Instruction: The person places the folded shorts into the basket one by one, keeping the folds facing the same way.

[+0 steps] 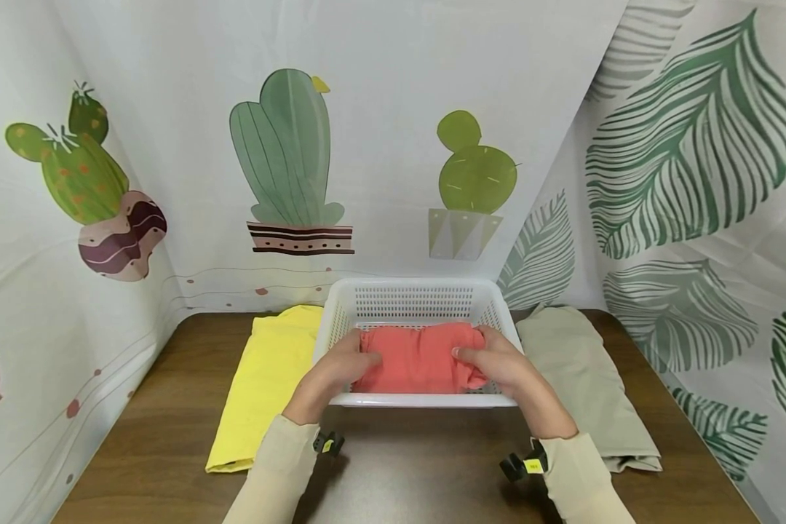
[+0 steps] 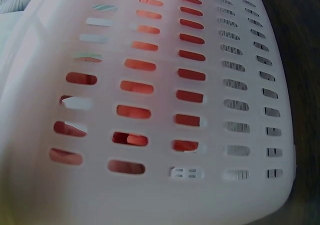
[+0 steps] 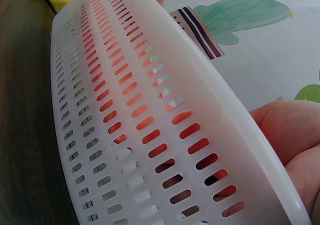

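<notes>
A folded coral-red cloth lies inside a white perforated plastic basket. My left hand grips its left end, thumb on top. At the right end, my right hand holds the cloth the same way, the thumb lying over the upper layer. Both wrists pass over the basket's front corners. In the left wrist view the slotted basket wall fills most of the picture, with red showing through the slots. The right wrist view shows the same wall, and part of the right hand behind the rim.
A folded yellow cloth lies on the brown table left of the basket. To the right is a folded grey-beige cloth. A white curtain printed with cacti and leaves hangs behind the table.
</notes>
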Demonstrator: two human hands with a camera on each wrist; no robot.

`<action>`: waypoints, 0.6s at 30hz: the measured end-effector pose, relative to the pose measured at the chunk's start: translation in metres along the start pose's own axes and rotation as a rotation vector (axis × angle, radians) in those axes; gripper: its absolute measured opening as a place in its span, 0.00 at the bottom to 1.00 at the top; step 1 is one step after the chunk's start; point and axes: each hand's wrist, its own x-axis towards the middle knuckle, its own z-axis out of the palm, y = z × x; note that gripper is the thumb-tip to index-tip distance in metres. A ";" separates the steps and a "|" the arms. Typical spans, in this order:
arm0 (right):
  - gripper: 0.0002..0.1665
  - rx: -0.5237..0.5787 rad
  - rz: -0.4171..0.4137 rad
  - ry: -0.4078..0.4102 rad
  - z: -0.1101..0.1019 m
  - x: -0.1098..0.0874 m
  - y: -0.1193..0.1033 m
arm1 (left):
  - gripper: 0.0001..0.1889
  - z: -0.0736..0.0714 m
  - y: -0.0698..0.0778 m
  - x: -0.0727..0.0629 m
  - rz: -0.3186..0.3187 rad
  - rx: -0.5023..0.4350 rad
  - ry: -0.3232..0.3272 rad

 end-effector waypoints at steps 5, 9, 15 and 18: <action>0.29 0.001 0.000 -0.015 0.000 -0.001 -0.001 | 0.11 0.001 -0.001 0.000 0.012 0.001 -0.013; 0.28 0.005 0.000 -0.020 0.000 -0.001 -0.001 | 0.11 0.001 0.001 -0.001 0.016 0.011 -0.018; 0.25 0.012 0.004 -0.026 0.002 -0.001 -0.001 | 0.15 0.001 0.001 -0.001 0.021 0.020 -0.025; 0.23 0.019 0.005 -0.034 0.003 -0.001 -0.001 | 0.17 0.002 0.001 -0.001 0.024 0.023 -0.035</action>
